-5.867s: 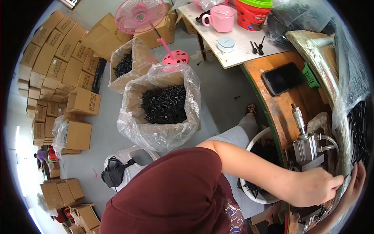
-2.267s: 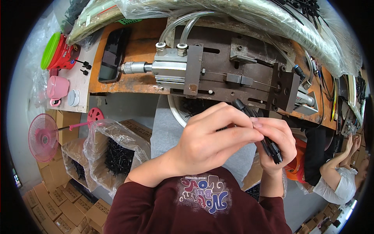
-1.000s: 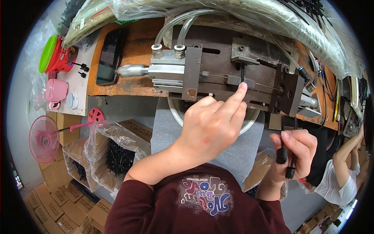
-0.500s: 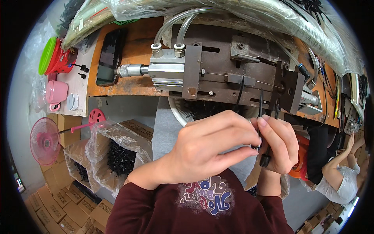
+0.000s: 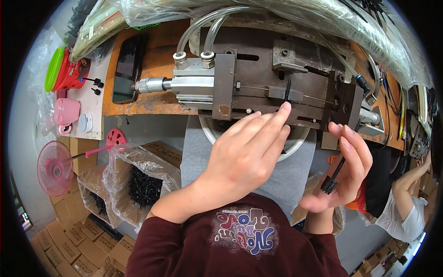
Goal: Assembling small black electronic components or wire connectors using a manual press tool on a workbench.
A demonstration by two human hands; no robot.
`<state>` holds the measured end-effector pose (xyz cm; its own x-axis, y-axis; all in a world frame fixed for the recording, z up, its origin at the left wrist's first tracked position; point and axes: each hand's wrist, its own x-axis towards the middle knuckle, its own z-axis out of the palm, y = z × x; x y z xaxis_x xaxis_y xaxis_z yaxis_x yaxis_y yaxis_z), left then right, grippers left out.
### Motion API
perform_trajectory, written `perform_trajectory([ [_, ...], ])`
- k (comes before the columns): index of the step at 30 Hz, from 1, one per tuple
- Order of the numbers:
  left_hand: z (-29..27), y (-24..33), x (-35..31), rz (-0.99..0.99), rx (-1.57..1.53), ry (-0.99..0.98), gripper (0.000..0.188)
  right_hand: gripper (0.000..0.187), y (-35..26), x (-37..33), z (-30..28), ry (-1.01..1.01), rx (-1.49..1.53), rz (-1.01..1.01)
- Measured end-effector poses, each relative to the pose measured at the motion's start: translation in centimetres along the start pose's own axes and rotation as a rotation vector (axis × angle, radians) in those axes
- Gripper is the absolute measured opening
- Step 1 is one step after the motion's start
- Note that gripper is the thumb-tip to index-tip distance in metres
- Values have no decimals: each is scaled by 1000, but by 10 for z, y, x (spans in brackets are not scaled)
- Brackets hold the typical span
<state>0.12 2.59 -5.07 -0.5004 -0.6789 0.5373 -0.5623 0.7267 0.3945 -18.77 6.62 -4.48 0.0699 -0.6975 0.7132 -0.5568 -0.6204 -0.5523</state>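
Note:
My left hand (image 5: 247,154) is stretched out flat over the near edge of the metal fixture (image 5: 258,41). Its fingertip touches the lower end of a thin black rod (image 5: 289,87), which lies across the small grey block (image 5: 276,93) in the middle of the fixture. To the right, my right hand (image 5: 348,171) is turned palm inward with loosely curled fingers. Between those fingers and the palm it holds a black plastic stem (image 5: 328,184) with a ribbed head at its lower end. The stem's upper part is hidden behind the fingers.
Clear air hoses (image 5: 214,34) run from a silver cylinder (image 5: 194,87). A phone (image 5: 127,69) lies at the left. Under the fixture is a white basket (image 5: 295,150). Bags of black parts (image 5: 145,187) and a pink fan (image 5: 55,166) stand lower left. Another person (image 5: 406,207) sits at right.
My left hand has moved away from my right, up and left to the block, and its fingers have straightened. My right hand has shifted right and loosened around the black stem.

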Motion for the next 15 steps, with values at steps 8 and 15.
perform_trajectory([
  [8,-5,2,15,5,95,-120,24,56,-6,-10,-1,24,66,56],
  [15,-8,5,16,-30,106,-175,23,35,-19,-10,0,-98,-181,96],
])
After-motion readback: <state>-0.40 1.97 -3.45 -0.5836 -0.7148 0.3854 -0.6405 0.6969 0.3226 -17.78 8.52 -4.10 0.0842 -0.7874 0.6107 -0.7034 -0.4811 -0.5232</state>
